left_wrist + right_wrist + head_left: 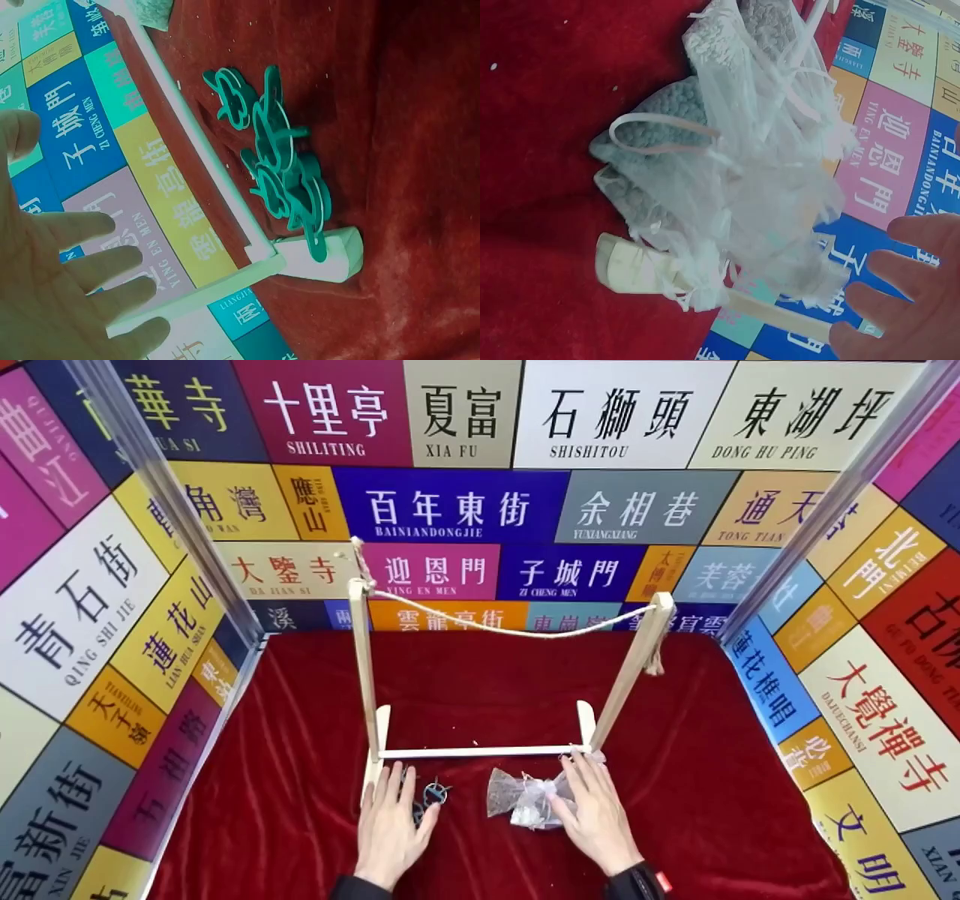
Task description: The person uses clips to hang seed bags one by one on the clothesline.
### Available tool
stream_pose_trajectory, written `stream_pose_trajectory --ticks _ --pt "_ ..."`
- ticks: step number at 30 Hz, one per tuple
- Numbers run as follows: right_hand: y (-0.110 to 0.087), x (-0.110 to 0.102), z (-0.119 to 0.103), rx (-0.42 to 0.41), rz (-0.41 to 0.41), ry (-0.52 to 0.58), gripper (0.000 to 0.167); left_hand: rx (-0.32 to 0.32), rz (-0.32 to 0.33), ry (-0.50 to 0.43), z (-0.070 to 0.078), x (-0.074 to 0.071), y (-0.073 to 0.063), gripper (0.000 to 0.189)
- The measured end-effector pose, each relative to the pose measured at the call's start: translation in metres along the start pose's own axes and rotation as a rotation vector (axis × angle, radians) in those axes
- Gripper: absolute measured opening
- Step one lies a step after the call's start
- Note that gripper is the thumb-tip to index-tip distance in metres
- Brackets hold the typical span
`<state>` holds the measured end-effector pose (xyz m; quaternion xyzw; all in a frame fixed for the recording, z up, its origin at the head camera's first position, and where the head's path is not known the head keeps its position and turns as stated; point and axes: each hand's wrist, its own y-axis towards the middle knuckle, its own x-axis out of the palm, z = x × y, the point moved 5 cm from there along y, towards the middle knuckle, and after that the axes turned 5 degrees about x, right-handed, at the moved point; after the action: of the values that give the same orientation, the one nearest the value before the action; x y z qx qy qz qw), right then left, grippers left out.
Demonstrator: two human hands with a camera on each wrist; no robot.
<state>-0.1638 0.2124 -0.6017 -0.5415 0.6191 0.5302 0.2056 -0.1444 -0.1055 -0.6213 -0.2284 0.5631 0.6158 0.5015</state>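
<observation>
My left hand [394,825] is held palm down with its fingers extended, beside the left foot of a wooden frame [364,675]. Several teal, clip-like pieces with thin pale rings [274,142] lie on the cloth by its thumb, partly hidden in the head view. My right hand [598,810] is spread over sheer white drawstring pouches [534,799], its thumb overlapping them in the head view. Small grains or beads fill the pouches [660,112]; in the right wrist view they lie close to the frame's right foot [630,266]. Neither hand grips anything.
A rope [525,634] sags between the tops of the frame's two posts, its ends knotted. Low down, a white crossbar [480,752] joins the posts. Dark red cloth [712,780] covers the table. Printed panels [450,506] wall in the back and sides.
</observation>
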Motion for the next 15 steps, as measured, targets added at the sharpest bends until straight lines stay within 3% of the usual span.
stream_pose_trajectory --ticks 7,15 --pt "0.008 0.011 -0.015 -0.030 -0.011 0.064 0.062 0.050 -0.050 0.007 -0.002 0.002 0.006 0.062" --pt "0.013 0.038 -0.041 -0.126 0.028 0.146 0.058 0.134 -0.044 0.042 -0.001 0.017 0.011 0.053"
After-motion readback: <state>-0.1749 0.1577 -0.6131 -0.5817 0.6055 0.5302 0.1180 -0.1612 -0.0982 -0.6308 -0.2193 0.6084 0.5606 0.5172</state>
